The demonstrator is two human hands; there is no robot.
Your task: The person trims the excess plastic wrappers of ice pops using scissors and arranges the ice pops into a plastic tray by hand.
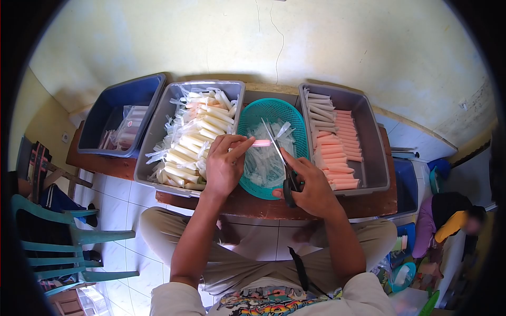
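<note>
Over the teal basket [302, 124], my left hand [224, 164] pinches a short pink ice pop tube [262, 142] that points to the right. My right hand [312, 188] grips black-handled scissors [288, 185], their blades slanting up to the left at the tube's right end. Whether the blades touch the tube I cannot tell. Clear plastic scraps [261, 171] lie in the basket below. On the left, a grey tub [143, 167] is heaped with cream tubes [203, 134] with loose plastic ends. The right grey tub [375, 171] has neat rows of pink tubes [333, 160] and paler tubes [320, 111].
A dark blue tub [97, 116] with packed bags stands at the far left of the wooden bench [253, 209]. A green plastic chair [79, 237] is on the tiled floor at left. Another person [448, 210] is at the right, near blue containers. A wall rises behind the bench.
</note>
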